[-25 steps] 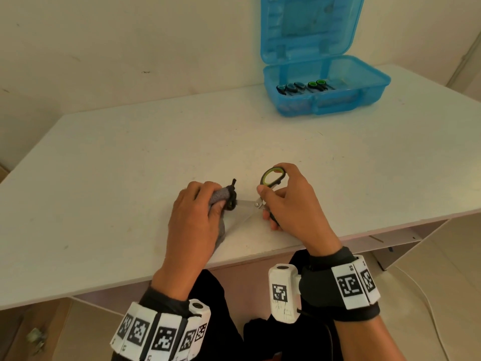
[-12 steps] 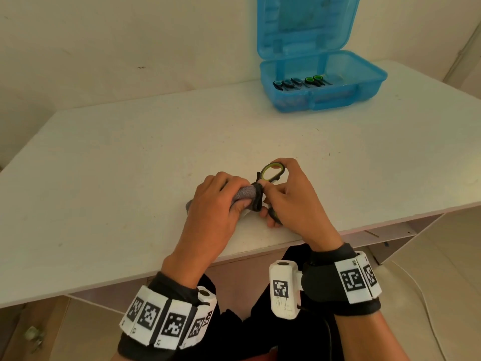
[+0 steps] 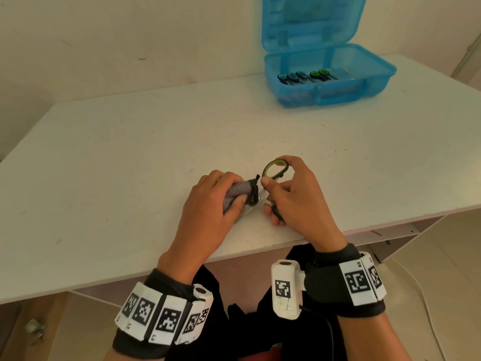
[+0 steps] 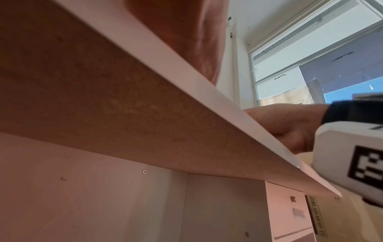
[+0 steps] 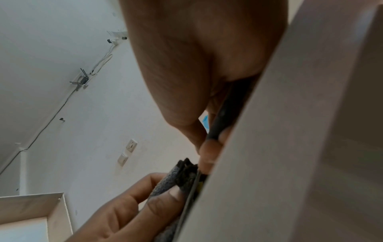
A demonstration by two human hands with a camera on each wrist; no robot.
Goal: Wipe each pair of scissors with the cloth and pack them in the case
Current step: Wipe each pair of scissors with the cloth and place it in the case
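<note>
Near the front edge of the surface (image 3: 130, 157), the right hand (image 3: 294, 201) holds the scissors (image 3: 273, 178) by their loops while the left hand (image 3: 208, 204) squeezes the soft cloth (image 3: 238, 190) round the blades, which look hard, sharp and slippery.

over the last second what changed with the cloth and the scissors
The left hand, gripping the grey cloth, slid along the blades toward the handles half a second ago, then drew back a little, so some blade shows again near the pivot. The right hand kept its grip on the scissors by the handles. The blue case stayed open, with other scissors inside.
</note>
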